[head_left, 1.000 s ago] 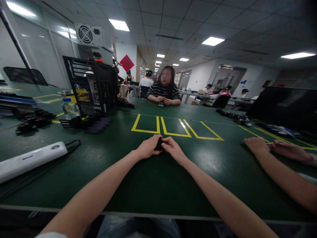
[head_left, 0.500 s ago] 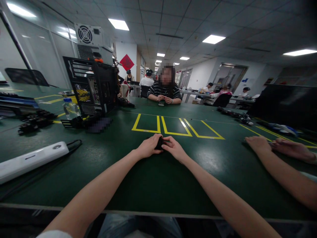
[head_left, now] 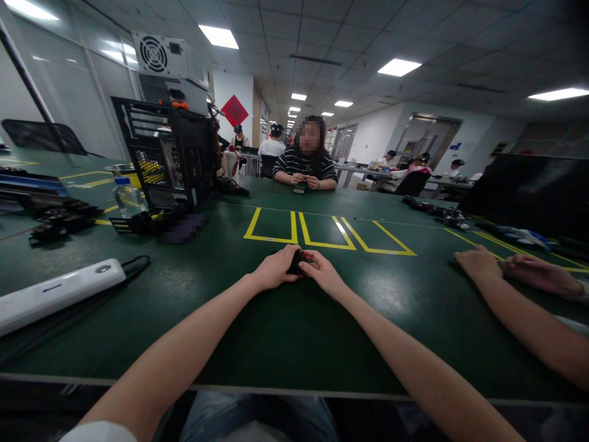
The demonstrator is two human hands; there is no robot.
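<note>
Between my two hands, low over the green table (head_left: 276, 344), is a small dark block-like object (head_left: 295, 264); its exact kind cannot be made out. My left hand (head_left: 276, 267) wraps it from the left, thumb below and fingers over the top. From the right, the fingertips and thumb of my right hand (head_left: 321, 270) pinch against it. Fingers hide much of its surface. Just beyond my hands, yellow tape outlines (head_left: 326, 247) mark the tabletop.
An open black computer case (head_left: 159, 153) stands at left, a water bottle (head_left: 129, 197) beside it. Nearer lies a white power strip-like bar (head_left: 59, 294) with a black cord. Another person's hands (head_left: 478, 261) work at right. Across the table sits a person in stripes (head_left: 304, 166).
The view has tilted and shifted slightly. Both my hands keep their hold on the dark object, with only small finger movement.
</note>
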